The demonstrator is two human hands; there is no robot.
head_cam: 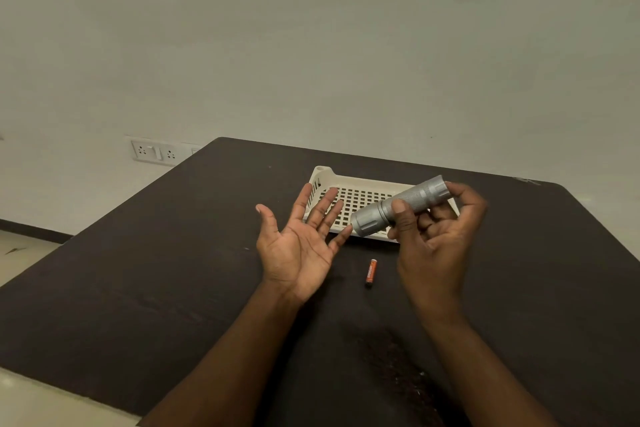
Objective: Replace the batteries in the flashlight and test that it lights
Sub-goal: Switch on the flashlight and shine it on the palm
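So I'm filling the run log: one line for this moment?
right hand holds flashlight | left hand open, empty | battery on table

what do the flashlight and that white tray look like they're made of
Flashlight: likely metal, perhaps aluminium; matte silver-grey with a knurled grip band. Tray: probably moulded plastic; cream-white with a slightly glossy rim and a perforated grid floor.

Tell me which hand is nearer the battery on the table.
Right, narrowly. The right hand holds the flashlight just above-right of the battery; the open left hand hovers to its left.
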